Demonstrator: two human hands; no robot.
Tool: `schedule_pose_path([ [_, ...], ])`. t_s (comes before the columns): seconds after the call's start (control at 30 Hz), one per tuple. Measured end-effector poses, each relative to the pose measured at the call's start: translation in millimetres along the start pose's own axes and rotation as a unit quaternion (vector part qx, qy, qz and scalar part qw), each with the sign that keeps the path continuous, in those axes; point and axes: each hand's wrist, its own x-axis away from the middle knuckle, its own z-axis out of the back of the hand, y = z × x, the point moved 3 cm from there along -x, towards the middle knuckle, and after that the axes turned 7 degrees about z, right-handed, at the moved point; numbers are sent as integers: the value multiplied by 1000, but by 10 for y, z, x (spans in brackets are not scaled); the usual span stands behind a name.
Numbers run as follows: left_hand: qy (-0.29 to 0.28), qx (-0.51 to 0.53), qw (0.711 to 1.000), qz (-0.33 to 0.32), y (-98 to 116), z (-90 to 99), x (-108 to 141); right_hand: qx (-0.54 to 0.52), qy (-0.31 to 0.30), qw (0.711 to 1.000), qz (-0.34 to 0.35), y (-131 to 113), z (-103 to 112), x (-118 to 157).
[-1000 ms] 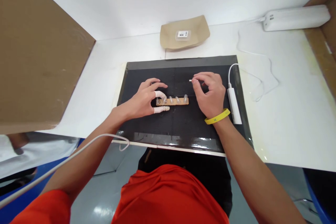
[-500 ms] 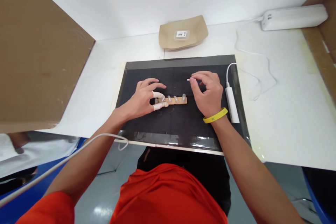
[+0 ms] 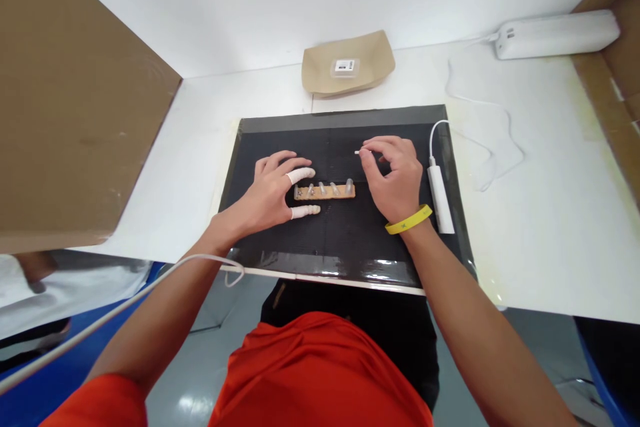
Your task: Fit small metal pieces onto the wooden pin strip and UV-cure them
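narrow tan strip [image 3: 340,193] with clear pieces [image 3: 349,185] — lying on black mat [image 3: 350,233], between hands; pieces spaced along strip, presumably for separate access. left hand [image 3: 267,193]: fingers parted, released, astride strip's left end, perhaps poised to steady it; covers on thumb and one finger, back of hand up. right hand [image 3: 397,180]: fingers pinching small white piece [image 3: 357,152] — end exposed, likely for clear view; hand beyond strip's right end, forearm angled inward over desk [image 3: 550,213].
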Motion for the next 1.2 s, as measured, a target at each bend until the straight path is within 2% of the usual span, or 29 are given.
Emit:
schedule_pose_path([
  [0.4, -2, -15, 998, -64, 149, 3, -232, -1, -2, 1000, -4, -1, -3, 1],
  [0.6, -21, -5, 998, -57, 137, -2, -286, -2, -20, 999, -27, 3, -12, -4],
  [0.9, -62, -33, 995, -64, 152, -34, -345, -1, -17, 1000, -21, 7, -16, 4],
  [1.2, -46, -54, 995, -69, 202, -53, -305, 1, -17, 1000, -16, 3, -22, 5],
])
